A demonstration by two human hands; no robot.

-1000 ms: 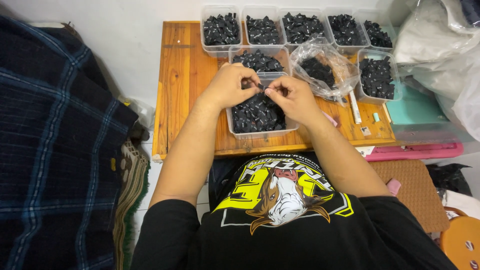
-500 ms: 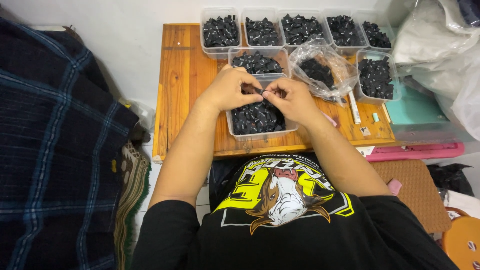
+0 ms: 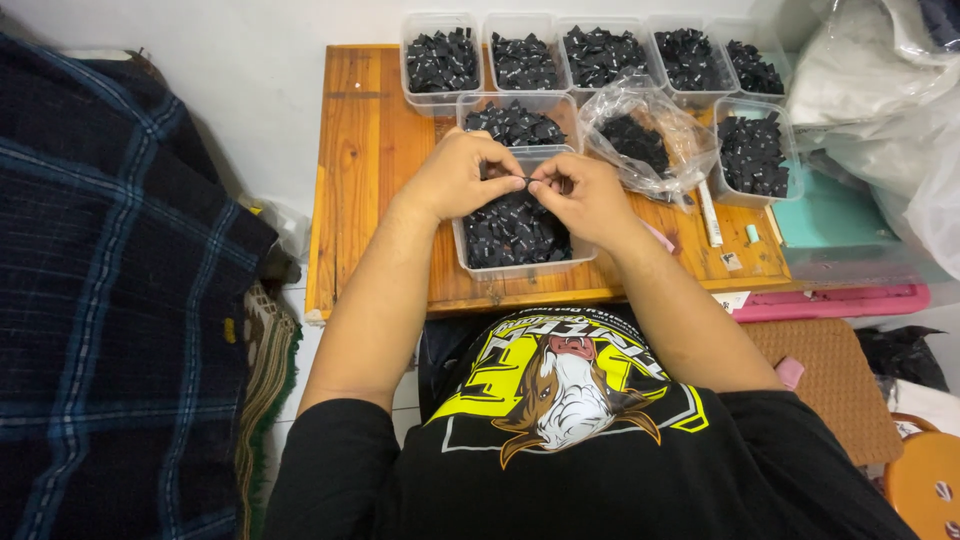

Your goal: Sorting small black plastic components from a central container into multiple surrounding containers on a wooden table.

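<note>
My left hand (image 3: pixel 458 176) and my right hand (image 3: pixel 577 196) meet over a clear plastic tub (image 3: pixel 520 268) full of small black pieces (image 3: pixel 512 228). Between the fingertips of both hands I pinch one small black piece (image 3: pixel 528 182). The tub stands near the front edge of a small wooden table (image 3: pixel 365 160). A second tub of black pieces (image 3: pixel 512 120) sits just behind my hands.
Several more clear tubs of black pieces (image 3: pixel 600 50) line the table's far edge, another (image 3: pixel 752 150) stands at right. A clear plastic bag of pieces (image 3: pixel 640 135) lies right of my hands, a white pen (image 3: pixel 710 212) beside it. Dark plaid cloth (image 3: pixel 110 300) at left, pink tray (image 3: pixel 830 300) at right.
Both hands stay over the near tub, fingertips working together; they have shifted only slightly.
</note>
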